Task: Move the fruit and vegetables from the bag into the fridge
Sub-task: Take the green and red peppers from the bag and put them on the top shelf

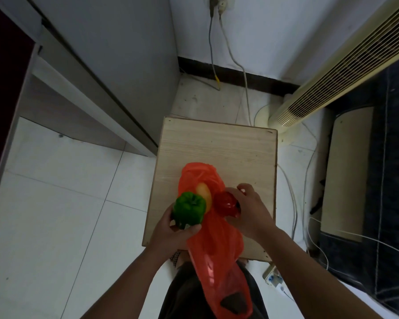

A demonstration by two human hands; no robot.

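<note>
An orange plastic bag (213,245) lies along a small wooden table (219,143) and hangs off its near edge. My left hand (171,229) grips a green bell pepper (189,209) at the table's left edge. My right hand (251,211) holds a red bell pepper (226,203) just right of the bag. A yellow fruit or vegetable (204,194) lies on the bag between the two peppers. The grey fridge (115,54) stands at the upper left with its door closed.
A cream tower fan (332,74) stands to the right of the table. Several cables (293,199) run over the white tiled floor, and a power strip (272,276) lies at the table's near right corner. Dark furniture (389,180) fills the right side.
</note>
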